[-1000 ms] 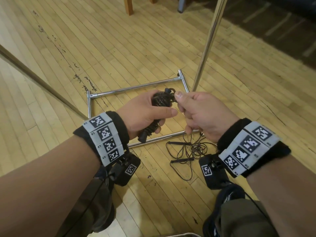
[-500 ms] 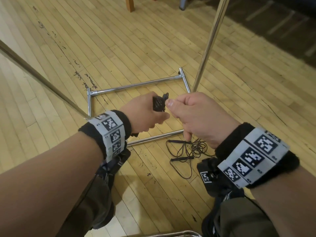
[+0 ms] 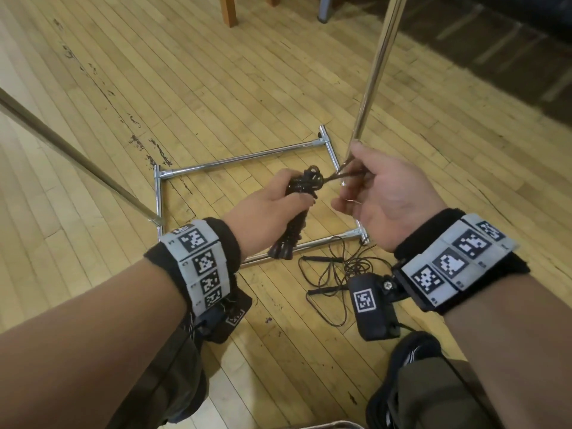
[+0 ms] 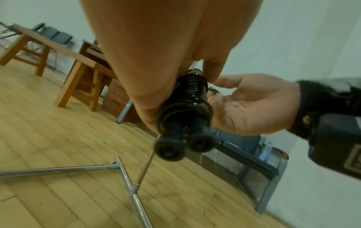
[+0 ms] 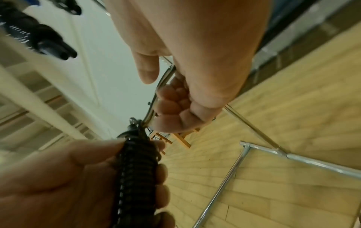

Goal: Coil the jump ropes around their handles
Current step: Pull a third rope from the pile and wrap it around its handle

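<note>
My left hand [image 3: 269, 212] grips a black jump rope bundle [image 3: 301, 193], its rope wound tightly round the two handles. The handle ends [image 4: 183, 143] stick out below my fist. A short rope end [image 3: 332, 178] runs from the top of the bundle to my right hand [image 3: 374, 193], whose curled fingers [image 5: 171, 111] pinch it just right of the bundle. A second jump rope [image 3: 334, 274] lies loose and tangled on the wooden floor below my hands, by the rack's near bar.
A chrome rack base [image 3: 241, 159] lies on the floor under my hands, with an upright pole [image 3: 374, 66] at its right and a slanted pole [image 3: 71, 156] at the left. Wooden table legs [image 3: 229, 10] stand far back. More wound ropes [image 5: 39, 35] hang on the rack.
My right hand has drawn away to the right of the bundle, pulling the rope end out. My left hand has tilted the bundle so the handle ends show again.
</note>
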A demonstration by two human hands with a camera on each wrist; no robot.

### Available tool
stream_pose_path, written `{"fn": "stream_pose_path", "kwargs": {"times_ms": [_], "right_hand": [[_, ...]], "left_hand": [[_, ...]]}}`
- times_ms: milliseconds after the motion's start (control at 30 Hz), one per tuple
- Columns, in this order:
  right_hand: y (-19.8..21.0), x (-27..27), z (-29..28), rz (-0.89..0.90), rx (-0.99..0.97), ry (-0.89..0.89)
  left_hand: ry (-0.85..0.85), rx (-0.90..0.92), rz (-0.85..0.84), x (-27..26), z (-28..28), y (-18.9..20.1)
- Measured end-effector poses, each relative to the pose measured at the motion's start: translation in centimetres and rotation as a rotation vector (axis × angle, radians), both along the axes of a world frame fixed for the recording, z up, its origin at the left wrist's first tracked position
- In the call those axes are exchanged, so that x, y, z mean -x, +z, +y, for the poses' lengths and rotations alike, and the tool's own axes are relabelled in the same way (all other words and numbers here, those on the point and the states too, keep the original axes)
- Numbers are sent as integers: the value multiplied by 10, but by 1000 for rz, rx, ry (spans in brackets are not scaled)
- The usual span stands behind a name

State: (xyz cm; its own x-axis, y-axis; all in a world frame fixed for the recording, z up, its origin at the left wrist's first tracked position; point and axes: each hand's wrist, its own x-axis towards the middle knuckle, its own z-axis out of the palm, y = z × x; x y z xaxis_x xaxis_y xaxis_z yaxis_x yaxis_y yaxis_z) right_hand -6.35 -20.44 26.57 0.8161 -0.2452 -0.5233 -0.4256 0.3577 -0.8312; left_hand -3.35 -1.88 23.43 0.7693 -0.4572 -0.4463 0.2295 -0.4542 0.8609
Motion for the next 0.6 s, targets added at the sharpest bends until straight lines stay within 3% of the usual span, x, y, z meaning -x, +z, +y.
{"fn": "stream_pose_path", "kwargs": {"times_ms": [200,400,500,600], "right_hand": [[-9,-1,15,-54,-154,25],[-16,-1,30,-78,-389,-45],[-17,-2,33,-71,-226,31],[-20,-2,33,-64,35,47]], "left_hand": [[150,95,-96,-9,8,-3],[198,185,-79,-10,15,-4],[121,144,-118,-9,17,-2],[-32,-117,-293,-12,19,0]]}}
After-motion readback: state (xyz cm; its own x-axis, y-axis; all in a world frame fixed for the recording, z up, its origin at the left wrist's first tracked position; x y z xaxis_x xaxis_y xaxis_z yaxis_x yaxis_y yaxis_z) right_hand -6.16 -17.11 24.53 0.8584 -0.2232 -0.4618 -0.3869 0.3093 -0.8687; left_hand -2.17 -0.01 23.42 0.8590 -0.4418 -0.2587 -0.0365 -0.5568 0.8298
